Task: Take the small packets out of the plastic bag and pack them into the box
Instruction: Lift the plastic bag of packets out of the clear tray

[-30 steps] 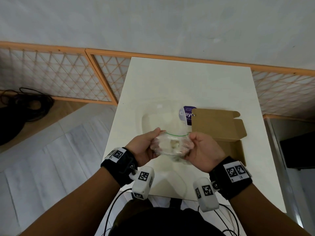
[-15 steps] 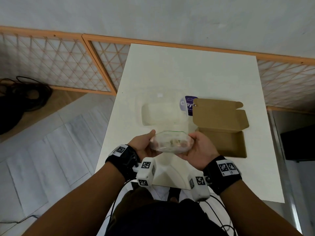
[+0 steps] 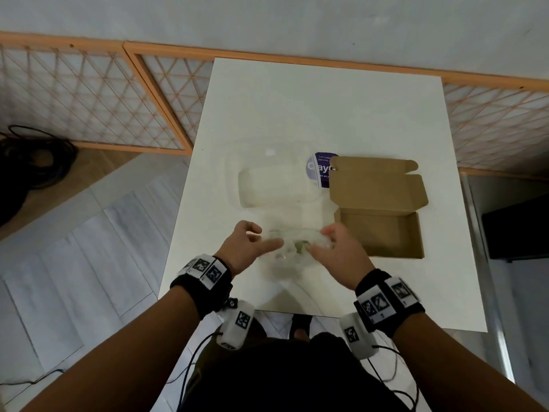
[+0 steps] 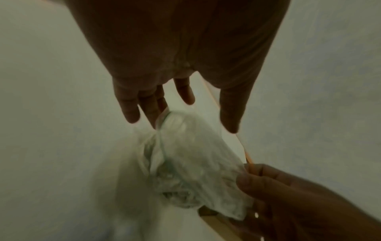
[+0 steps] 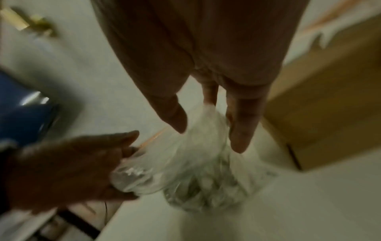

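A clear zip plastic bag (image 3: 297,248) with small packets (image 5: 202,192) bunched at its bottom sits low over the white table (image 3: 326,108), just left of the open cardboard box (image 3: 383,233). The box looks empty, its lid (image 3: 377,182) folded back. My left hand (image 3: 264,236) holds the bag's left rim at its fingertips (image 4: 156,114), with the thumb spread apart. From the right, my right hand (image 3: 318,239) pinches the other rim, thumb (image 5: 175,117) and finger around the plastic. The wrist views are blurred by motion.
A clear plastic container (image 3: 273,179) with a purple label (image 3: 322,169) lies behind the bag, left of the box lid. The table's near edge is close to my wrists. An orange lattice fence (image 3: 89,96) and black cables (image 3: 29,162) are on the floor at left.
The bag has dropped from a raised two-hand grip down toward the table. My fingers have loosened and spread along its rim.
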The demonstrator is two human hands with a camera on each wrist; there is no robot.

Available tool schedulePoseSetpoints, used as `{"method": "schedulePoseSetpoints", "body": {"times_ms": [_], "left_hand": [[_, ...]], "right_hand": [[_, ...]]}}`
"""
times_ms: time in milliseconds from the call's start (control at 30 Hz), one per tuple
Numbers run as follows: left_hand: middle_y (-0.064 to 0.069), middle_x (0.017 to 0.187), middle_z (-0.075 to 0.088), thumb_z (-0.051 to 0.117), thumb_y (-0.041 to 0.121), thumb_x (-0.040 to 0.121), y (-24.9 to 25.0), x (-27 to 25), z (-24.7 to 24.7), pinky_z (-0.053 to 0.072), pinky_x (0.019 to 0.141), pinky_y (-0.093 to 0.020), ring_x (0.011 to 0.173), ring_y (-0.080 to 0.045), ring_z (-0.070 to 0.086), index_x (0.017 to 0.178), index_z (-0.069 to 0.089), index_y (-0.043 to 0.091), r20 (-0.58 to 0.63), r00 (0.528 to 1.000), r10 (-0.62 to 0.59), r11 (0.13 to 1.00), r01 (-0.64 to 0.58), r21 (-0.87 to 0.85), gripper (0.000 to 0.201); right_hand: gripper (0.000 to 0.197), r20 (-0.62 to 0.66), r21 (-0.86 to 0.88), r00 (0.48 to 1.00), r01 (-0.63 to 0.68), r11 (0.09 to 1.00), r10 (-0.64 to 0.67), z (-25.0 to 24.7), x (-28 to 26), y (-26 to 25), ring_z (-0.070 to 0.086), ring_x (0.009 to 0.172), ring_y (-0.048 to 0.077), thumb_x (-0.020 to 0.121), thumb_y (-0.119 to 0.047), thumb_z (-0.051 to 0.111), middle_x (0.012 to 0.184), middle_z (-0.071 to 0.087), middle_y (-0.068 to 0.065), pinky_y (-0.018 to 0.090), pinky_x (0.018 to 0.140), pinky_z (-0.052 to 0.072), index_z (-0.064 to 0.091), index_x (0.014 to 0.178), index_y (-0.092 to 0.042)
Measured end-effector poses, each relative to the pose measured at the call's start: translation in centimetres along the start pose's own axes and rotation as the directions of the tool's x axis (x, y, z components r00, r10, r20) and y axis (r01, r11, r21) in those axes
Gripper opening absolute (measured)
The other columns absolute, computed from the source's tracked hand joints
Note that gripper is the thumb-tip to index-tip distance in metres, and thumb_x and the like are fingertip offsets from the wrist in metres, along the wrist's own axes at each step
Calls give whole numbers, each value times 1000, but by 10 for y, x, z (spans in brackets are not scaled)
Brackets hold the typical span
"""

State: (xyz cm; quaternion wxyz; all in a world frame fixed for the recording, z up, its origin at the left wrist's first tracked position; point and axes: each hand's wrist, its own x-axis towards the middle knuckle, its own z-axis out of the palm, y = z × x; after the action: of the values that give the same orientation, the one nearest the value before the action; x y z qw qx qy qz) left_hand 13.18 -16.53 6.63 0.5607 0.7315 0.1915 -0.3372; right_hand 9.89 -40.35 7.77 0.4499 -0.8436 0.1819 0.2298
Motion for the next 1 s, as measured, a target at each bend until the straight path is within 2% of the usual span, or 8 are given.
{"method": "schedulePoseSetpoints", "body": {"times_ms": [67,167,333,500,633,700,833,1000], "left_hand": [[2,122,59,86,47,80,2,-5,-3,48,76,-24,107,-16,61,115,61,22,-10,995,98,946,-90,313,50],[3,125,50,81,67,73,5,-8,-3,51,96,-32,114,-16,58,111,68,31,37,990,135,820,-132,556,54],[-2,113,68,65,57,93,14,-11,11,52,90,-34,104,-21,65,113,74,22,9,989,146,707,-111,698,41],[-8,103,79,63,27,100,18,2,23,55,79,-35,96,-28,73,95,76,11,-41,998,-56,979,63,195,21],[-8,79,77,55,9,100,18,1,31,55,74,-37,75,-24,72,92,74,6,68,934,-352,873,353,-336,21],[-12,67,70,49,0,96,17,1,35,55,66,-37,63,-27,67,83,70,2,56,926,-373,847,364,-386,26],[-21,88,74,56,-5,88,11,3,41,61,61,-42,77,-36,72,90,72,-3,-19,943,-332,858,293,-422,17],[-20,95,58,60,2,92,1,7,38,52,55,-32,67,-27,58,97,72,-1,41,971,-237,852,228,-472,13]], "right_hand": [[23,-29,-257,993,106,960,-117,-1,-3,3,59,97,16,97,-30,66,119,53,0,29,83,47,61,117,-21],[15,-94,-356,982,118,927,-161,-1,-4,1,59,96,18,101,-32,60,108,58,0,33,84,49,70,103,-22],[19,-65,-45,997,-42,998,39,3,-6,-11,70,62,23,106,-28,53,86,69,4,29,48,51,66,98,-17],[17,54,248,984,-176,953,167,17,-2,-12,66,65,25,105,-20,55,99,69,12,36,64,54,67,98,-11],[17,106,295,963,-269,917,248,25,1,-9,51,74,21,97,-14,61,83,61,6,37,68,41,66,81,-14],[14,168,390,932,-362,847,321,26,2,-10,52,80,25,97,-9,59,88,59,9,36,74,42,63,84,-11],[18,225,519,884,-465,717,410,18,4,-16,56,80,28,92,-8,55,79,59,7,41,88,42,57,74,-11],[17,307,635,851,-517,574,427,13,4,-21,57,58,23,83,-15,45,77,63,11,41,80,47,48,65,-16]]}}
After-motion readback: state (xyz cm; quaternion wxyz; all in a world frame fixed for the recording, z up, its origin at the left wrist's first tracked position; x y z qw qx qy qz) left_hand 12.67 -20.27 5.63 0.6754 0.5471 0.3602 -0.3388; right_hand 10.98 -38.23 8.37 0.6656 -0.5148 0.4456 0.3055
